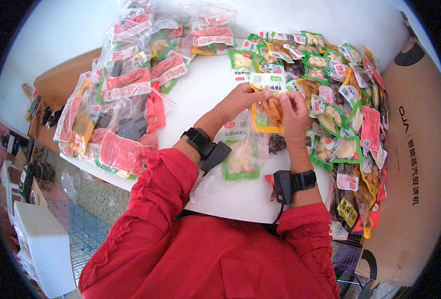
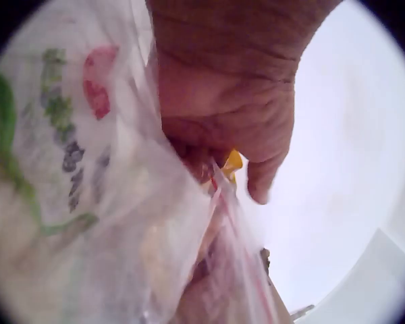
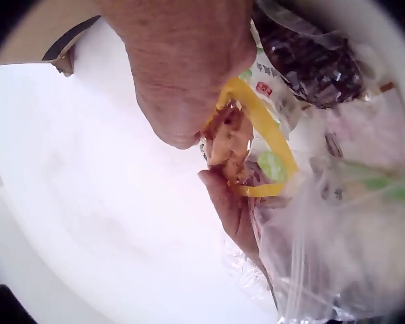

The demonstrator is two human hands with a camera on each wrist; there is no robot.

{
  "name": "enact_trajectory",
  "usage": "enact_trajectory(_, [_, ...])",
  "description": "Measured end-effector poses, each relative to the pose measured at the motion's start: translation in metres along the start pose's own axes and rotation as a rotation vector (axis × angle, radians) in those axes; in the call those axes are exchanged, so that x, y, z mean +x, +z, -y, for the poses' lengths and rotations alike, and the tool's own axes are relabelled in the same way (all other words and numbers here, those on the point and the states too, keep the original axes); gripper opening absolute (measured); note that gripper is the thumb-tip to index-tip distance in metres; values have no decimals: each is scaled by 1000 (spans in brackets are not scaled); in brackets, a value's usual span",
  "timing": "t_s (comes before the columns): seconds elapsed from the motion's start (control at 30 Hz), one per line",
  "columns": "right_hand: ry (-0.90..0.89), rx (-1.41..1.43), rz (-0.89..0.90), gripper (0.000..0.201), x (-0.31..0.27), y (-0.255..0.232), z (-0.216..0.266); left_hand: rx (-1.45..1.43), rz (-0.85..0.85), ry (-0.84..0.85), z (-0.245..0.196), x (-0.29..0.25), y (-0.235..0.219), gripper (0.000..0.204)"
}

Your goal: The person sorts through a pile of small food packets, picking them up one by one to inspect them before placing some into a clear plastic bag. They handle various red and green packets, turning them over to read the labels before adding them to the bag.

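Both hands meet over the table at a yellow-edged vacuum food packet (image 1: 271, 110) with brown meat, probably chicken feet, behind a clear window. My left hand (image 1: 238, 103) pinches the packet's left side, thumb in front. On the opposite side, my right hand (image 1: 295, 117) pinches it by the edge. Below the left hand hangs a clear zip bag (image 2: 236, 229), its red-lined seal close under the fingers. Inside that bag lies a green-edged packet (image 1: 241, 158) with pale contents. In the right wrist view, the yellow-edged packet (image 3: 277, 145) is beside the bag.
Filled zip bags (image 1: 126, 82) with red labels are heaped on the white table's (image 1: 200, 84) left. Several loose food packets (image 1: 316, 67) pile up at the back and right. A large cardboard box (image 1: 410, 149) stands along the right edge. A dark packet (image 3: 310, 61) lies near the right hand.
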State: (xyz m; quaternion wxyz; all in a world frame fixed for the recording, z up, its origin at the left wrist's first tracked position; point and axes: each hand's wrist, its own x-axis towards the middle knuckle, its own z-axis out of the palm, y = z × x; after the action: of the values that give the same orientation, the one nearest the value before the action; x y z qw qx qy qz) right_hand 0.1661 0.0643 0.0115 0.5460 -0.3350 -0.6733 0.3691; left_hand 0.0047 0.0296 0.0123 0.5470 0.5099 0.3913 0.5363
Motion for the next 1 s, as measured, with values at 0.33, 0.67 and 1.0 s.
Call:
enact_trajectory(0.33, [203, 325, 150, 12, 0, 1, -7, -139, 32, -50, 5, -1, -2, 31])
enact_trajectory(0.67, [356, 611, 170, 13, -2, 0, 0, -325, 139, -109, -4, -7, -1, 37])
enact_trajectory(1.0, [354, 613, 154, 13, -2, -2, 5, -345, 157, -65, 5, -3, -3, 38])
